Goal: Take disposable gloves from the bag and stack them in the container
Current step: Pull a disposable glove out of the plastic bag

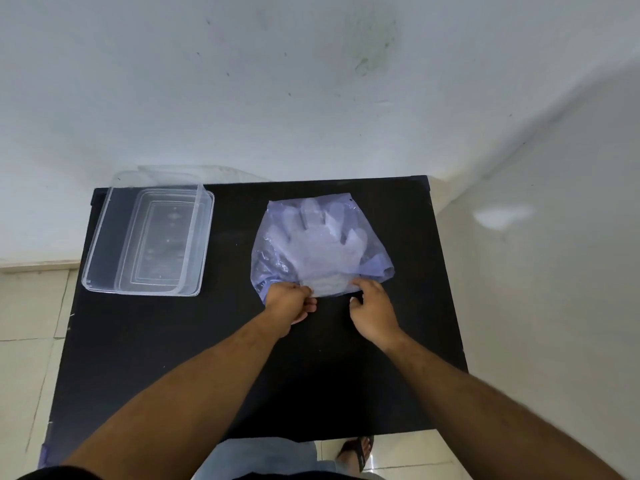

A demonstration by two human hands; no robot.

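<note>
A bluish see-through plastic bag point(273, 251) lies on the black table point(173, 358), right of centre. Inside it rests a stack of clear disposable gloves point(322, 251), fingers pointing toward the wall. My left hand point(289, 304) pinches the near left edge of the bag's mouth. My right hand point(372, 311) is at the near right edge, fingers curled and touching the plastic; whether it grips the bag or the gloves is unclear. A clear rectangular container point(104, 237) stands open at the table's far left, nothing visible in it.
The table's far edge meets a white wall point(311, 98). Tiled floor point(24, 306) shows to the left and right. My sandalled foot point(356, 450) is under the near edge.
</note>
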